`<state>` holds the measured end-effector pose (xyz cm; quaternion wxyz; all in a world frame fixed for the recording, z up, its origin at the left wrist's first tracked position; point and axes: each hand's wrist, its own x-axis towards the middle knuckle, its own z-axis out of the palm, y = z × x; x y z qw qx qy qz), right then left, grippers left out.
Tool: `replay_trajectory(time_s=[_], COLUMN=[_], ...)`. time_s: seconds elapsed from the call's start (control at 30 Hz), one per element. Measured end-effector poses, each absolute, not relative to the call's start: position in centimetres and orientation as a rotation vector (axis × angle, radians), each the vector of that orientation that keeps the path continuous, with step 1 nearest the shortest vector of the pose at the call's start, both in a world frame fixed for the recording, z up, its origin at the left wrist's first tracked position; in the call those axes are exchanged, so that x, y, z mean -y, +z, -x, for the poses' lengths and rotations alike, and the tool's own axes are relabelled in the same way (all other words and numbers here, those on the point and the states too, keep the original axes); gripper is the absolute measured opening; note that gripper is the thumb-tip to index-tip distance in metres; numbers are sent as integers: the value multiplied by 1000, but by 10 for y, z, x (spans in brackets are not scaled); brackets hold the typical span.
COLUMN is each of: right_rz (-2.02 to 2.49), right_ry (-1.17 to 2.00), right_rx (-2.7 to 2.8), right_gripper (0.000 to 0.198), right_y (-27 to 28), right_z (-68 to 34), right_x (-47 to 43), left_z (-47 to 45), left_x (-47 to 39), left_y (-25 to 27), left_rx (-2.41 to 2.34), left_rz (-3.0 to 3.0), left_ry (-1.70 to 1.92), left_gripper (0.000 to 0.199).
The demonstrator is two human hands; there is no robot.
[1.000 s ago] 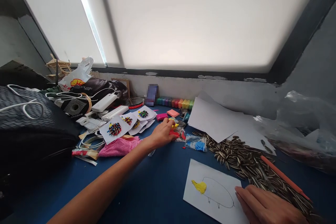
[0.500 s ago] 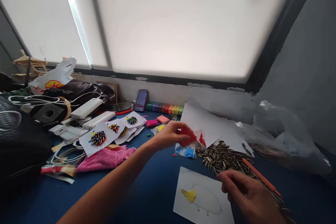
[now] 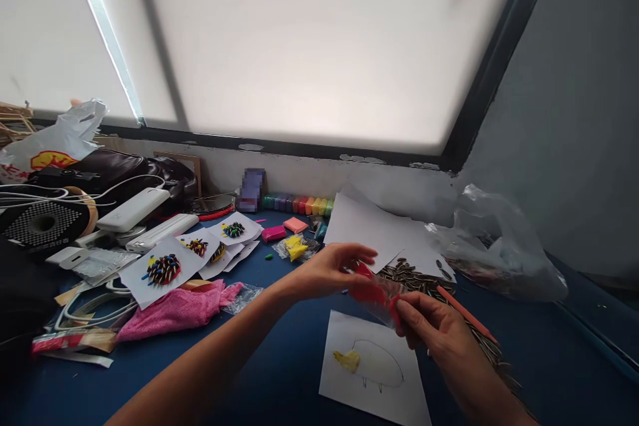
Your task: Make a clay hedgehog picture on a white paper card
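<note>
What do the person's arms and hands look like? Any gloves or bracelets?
Both the left hand and the right hand are bare, with no gloves, rings or bracelets showing. The left forearm has no sleeve showing and narrows toward the wrist.

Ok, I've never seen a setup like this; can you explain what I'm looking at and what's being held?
There is no machine here, just a person's two bare hands. Every picture comes from one camera worn on the head, looking forward and down. The right hand pinches one end of a clear packet with red material inside; the left hand is at its other end, though how firm its grip is I can't tell. Below them, on a blue table, lies a white card with a drawn oval and a yellow patch. Around it are striped seeds, an orange stick, and, further left, a pink cloth.
</note>
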<state>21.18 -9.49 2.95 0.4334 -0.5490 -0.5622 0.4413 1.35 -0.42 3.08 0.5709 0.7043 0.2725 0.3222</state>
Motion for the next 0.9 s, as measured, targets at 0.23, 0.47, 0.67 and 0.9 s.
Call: replay_trajectory(time_s=[0.23, 0.47, 0.67, 0.9], right_rz=[1338, 1280, 1285, 1370], right_ry=[1030, 1061, 1145, 1118], right_rx=[1288, 1305, 1314, 1319], right_gripper=[41, 47, 40, 43], right_y=[23, 15, 15, 15], right_z=[-207, -201, -209, -215], right_x=[96, 108, 110, 109], left_z=[-14, -35, -29, -31], left_x=[31, 47, 35, 39], left_y=[60, 39, 28, 29], left_rx=[-860, -691, -546, -617], left_rz=[-1860, -1778, -1616, -1700], left_ry=[890, 589, 566, 525], left_gripper=[17, 21, 23, 32])
